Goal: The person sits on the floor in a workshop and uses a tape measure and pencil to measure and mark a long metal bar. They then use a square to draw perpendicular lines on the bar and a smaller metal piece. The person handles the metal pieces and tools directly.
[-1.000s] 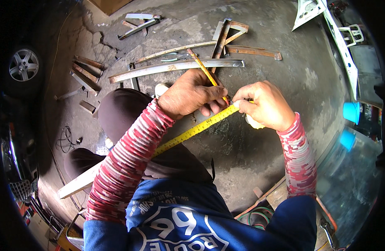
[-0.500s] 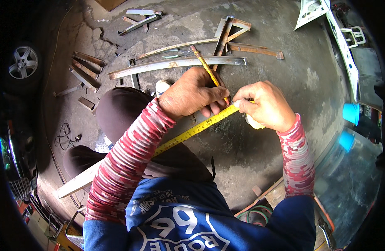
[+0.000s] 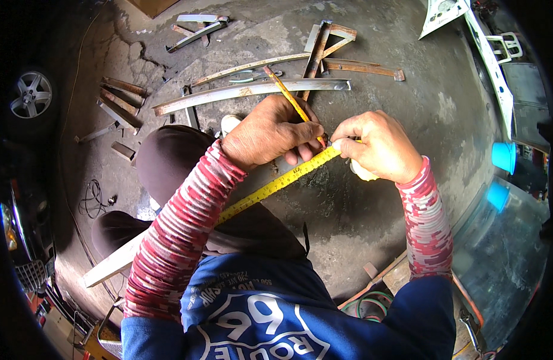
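Seen from above, a person sat with both arms reaching forward, in red-and-white patterned sleeves and a blue shirt. On the shirt's front, upside down from this view, was a large white shield outline with bold numerals and a word inside; smaller, dimmer lettering ran above it.

The left hand pinched a yellow pencil between thumb and fingers, its lower end just beside the tape and its other end pointing away from the person. Whether the pencil touched the tape could not be told.

The right hand pinched the yellow tape measure between thumb and forefinger, with a rounded yellow part showing under the fingers. The tape's blade slanted down-left across the lap, beneath the left forearm, printed with black graduation lines and numerals. Alongside it lay a pale metal bar, its near end jutting out left of the forearm.

Beyond the hands, on the grey concrete floor, lay a long metal strip, pliers and rusty metal offcuts. A car wheel stood at far left, a blue container at right.
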{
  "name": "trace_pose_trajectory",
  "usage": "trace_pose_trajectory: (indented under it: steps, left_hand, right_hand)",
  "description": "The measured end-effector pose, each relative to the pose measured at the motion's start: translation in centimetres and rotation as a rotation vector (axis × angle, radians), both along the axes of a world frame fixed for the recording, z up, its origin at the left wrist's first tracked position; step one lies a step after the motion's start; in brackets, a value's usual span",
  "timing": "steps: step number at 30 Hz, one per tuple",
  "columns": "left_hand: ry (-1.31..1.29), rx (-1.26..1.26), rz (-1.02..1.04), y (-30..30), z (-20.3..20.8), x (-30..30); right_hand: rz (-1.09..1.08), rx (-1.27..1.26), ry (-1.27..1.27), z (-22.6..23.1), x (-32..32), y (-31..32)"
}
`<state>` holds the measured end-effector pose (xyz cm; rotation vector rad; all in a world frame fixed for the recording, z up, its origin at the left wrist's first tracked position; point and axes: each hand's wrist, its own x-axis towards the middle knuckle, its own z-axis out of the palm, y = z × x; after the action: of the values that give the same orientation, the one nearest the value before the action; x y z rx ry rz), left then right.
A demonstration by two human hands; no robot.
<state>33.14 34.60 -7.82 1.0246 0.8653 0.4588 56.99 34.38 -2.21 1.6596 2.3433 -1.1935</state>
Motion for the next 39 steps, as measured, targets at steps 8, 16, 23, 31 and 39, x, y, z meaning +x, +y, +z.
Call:
trace_pose_trajectory:
  steps: [8,16,23,31,39]
  left_hand:
    - [0.001,-0.007,0.005,0.0,-0.2,0.0]
    - [-0.018,-0.028,0.0,0.1,-0.4,0.0]
    - [-0.005,0.0,-0.008,0.3,-0.1,0.1]
    - [0.106,0.065,-0.033,0.3,0.6,0.5]
    - [0.227,0.302,0.438,-0.3,-0.3,-0.2]
  right_hand:
    - [-0.006,-0.008,-0.01,0.0,-0.1,0.0]
    - [-0.005,-0.02,-0.005,0.1,-0.2,0.1]
    - [-0.026,-0.061,-0.002,0.0,-0.3,0.3]
    - [-0.007,-0.054,-0.005,-0.2,-0.1,0.4]
    - [-0.003,0.076,0.06,-0.3,-0.3,0.2]
